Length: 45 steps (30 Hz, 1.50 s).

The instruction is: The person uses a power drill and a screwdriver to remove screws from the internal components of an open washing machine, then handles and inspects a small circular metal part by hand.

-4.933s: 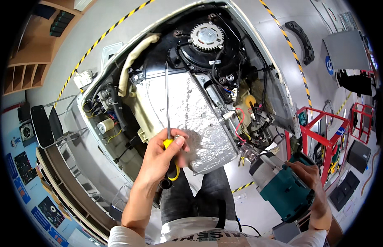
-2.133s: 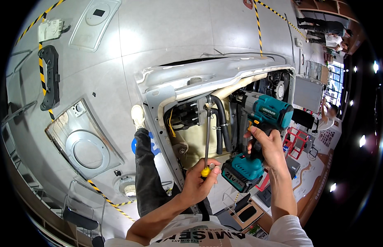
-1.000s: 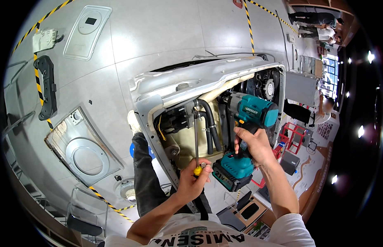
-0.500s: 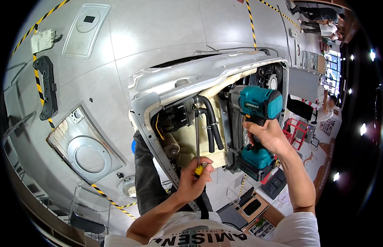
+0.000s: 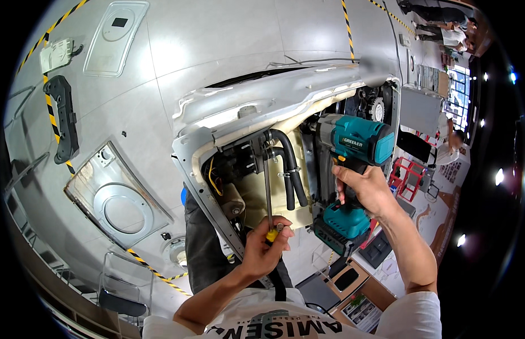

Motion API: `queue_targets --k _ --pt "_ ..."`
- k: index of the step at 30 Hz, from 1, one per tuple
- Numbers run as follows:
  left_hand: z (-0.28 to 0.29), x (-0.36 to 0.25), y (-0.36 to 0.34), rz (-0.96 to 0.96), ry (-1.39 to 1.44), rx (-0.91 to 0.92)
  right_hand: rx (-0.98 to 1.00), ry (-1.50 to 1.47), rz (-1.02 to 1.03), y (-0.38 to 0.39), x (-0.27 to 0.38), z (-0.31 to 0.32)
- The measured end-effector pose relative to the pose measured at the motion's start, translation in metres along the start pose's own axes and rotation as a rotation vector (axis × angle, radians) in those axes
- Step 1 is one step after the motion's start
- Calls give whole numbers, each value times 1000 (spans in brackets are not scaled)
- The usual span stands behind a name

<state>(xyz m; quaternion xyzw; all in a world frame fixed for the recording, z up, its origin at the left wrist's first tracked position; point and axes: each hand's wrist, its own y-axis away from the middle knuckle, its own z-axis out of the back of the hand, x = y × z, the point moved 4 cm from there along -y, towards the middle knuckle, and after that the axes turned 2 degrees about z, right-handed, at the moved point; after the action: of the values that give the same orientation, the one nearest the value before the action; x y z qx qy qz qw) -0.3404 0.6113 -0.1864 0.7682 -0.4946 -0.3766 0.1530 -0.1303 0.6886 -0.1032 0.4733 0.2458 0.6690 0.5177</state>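
The left hand (image 5: 262,248) is closed around the yellow handle of a screwdriver (image 5: 268,195), and between its fingertips there is also a small metal piece, too small to name surely. The long shaft of the screwdriver points away from the person, over the open metal cabinet (image 5: 205,195). Its tip is near two bent black hoses (image 5: 296,181); whether it touches them, I cannot tell.

The right hand (image 5: 364,189) grips the handle of a teal cordless impact wrench (image 5: 355,141), with a finger near the orange trigger. The tool is above the right part of the cabinet, with its nose turned to the left and its battery pack (image 5: 344,221) down toward the person. I cannot see clearly if the nose is in contact with something.

Inside the cabinet, a yellow wire (image 5: 213,179) lies at the left, and a toothed metal wheel (image 5: 376,109) is at the far right corner.

On the floor (image 5: 217,39), to the left, lie a stained metal panel (image 5: 151,195) with a round opening, a long black part (image 5: 64,121) and a pale flat panel (image 5: 113,48).
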Motion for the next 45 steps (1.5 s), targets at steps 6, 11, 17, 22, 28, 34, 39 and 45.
queue_targets --k 6,11,17,22,28,34,39,45 --pt "1 0 0 -23 1 1 -42 -45 21 4 -10 -7" --pt "-2 -3 1 9 -10 -18 -67 -70 59 7 -23 -7" --pt "-2 -7 1 -43 -50 -37 -158 -203 67 27 -38 -1" --pt "0 -7 1 -80 -78 -58 -172 -295 98 51 -64 12" --pt "-2 -11 2 -82 -152 -121 0 -267 163 75 -117 22" --pt "-6 -8 2 -87 -257 -198 124 -591 202 89 -176 30" --pt "-7 -5 4 -181 -410 -243 163 -577 202 107 -221 53" --pt "-31 12 42 -317 -496 -384 65 59 735 138 -327 88"
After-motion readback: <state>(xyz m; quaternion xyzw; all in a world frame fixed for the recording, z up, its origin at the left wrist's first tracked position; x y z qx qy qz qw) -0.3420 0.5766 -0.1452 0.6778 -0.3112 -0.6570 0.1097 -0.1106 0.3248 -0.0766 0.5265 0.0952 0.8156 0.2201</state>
